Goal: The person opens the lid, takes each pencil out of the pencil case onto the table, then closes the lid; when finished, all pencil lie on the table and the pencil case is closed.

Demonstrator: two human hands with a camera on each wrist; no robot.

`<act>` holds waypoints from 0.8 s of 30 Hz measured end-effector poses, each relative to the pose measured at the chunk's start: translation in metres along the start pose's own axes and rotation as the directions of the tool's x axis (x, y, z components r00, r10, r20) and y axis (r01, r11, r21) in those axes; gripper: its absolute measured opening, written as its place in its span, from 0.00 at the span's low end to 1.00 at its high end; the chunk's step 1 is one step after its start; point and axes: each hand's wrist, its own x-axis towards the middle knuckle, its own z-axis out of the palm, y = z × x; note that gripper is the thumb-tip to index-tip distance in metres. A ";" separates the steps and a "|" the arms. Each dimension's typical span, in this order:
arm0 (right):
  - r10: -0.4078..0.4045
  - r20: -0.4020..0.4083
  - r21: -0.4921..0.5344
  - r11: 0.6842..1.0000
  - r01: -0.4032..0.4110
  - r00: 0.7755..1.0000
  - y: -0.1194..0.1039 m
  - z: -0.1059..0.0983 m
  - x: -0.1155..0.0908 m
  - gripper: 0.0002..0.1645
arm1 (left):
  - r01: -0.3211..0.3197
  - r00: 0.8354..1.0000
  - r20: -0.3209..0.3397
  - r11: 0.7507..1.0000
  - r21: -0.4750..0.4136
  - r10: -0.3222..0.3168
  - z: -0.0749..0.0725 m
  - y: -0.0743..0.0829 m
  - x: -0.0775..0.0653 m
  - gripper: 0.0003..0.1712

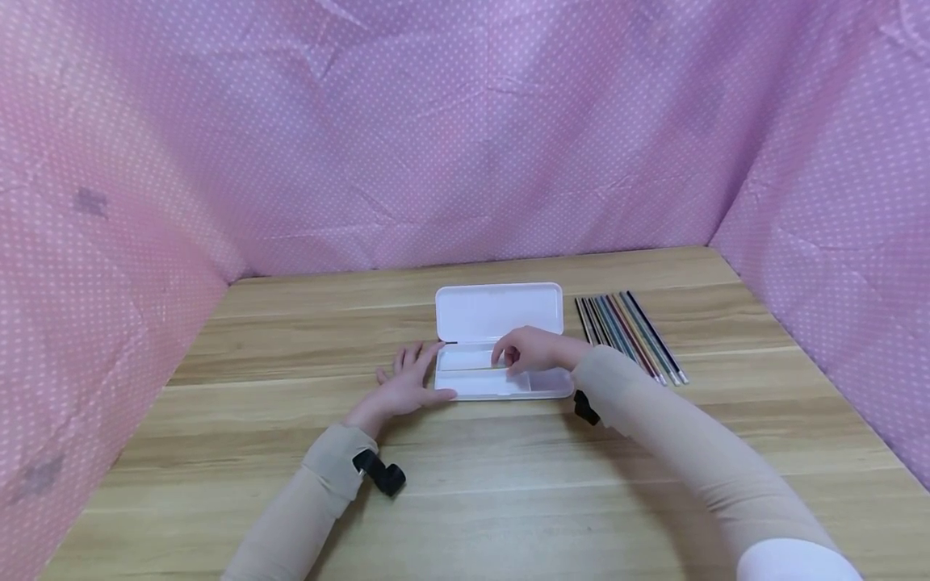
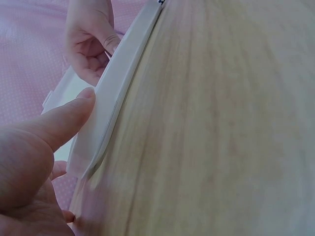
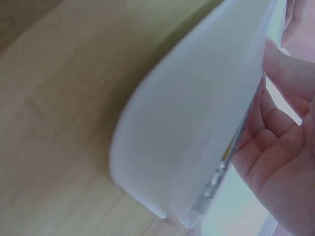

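Note:
An open white pencil case (image 1: 483, 386) lies on the table, its lid (image 1: 500, 312) tipped back. My left hand (image 1: 407, 391) spans the case's left end, thumb on the front wall and index finger at the back corner; the other fingers spread on the wood. In the left wrist view the thumb (image 2: 74, 113) presses that wall. Curled fingers of my right hand (image 1: 536, 349) are down inside the case, pinching a thin yellowish pencil (image 1: 472, 369); the fingertips are partly hidden. A dark tip (image 1: 450, 343) shows at the back left corner. In the right wrist view, metallic ends (image 3: 212, 181) show at the rim.
Right of the case lies a row of several coloured pencils (image 1: 632, 335), white ends toward me. Pink dotted cloth (image 1: 465, 161) hangs behind and at both sides of the wooden table (image 1: 465, 492). Each wrist carries a black camera mount (image 1: 381, 474).

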 end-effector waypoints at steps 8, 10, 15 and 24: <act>-0.013 0.009 -0.004 1.000 0.013 1.000 0.001 -0.003 0.002 0.12 | 0.000 1.000 -0.001 1.000 0.003 0.000 0.001 -0.002 0.002 0.51; -0.013 0.011 -0.022 1.000 0.013 1.000 0.000 -0.004 0.002 0.12 | -0.003 1.000 -0.003 1.000 0.004 0.003 0.001 -0.003 0.003 0.51; -0.061 -0.017 -0.056 0.997 0.059 0.998 -0.003 -0.011 -0.001 0.12 | -0.007 1.000 -0.005 1.000 0.003 0.007 0.002 -0.004 0.003 0.51; -0.082 -0.156 0.090 0.991 0.097 0.984 0.002 -0.014 -0.013 0.12 | -0.005 1.000 -0.005 1.000 0.006 0.005 0.001 -0.003 0.002 0.50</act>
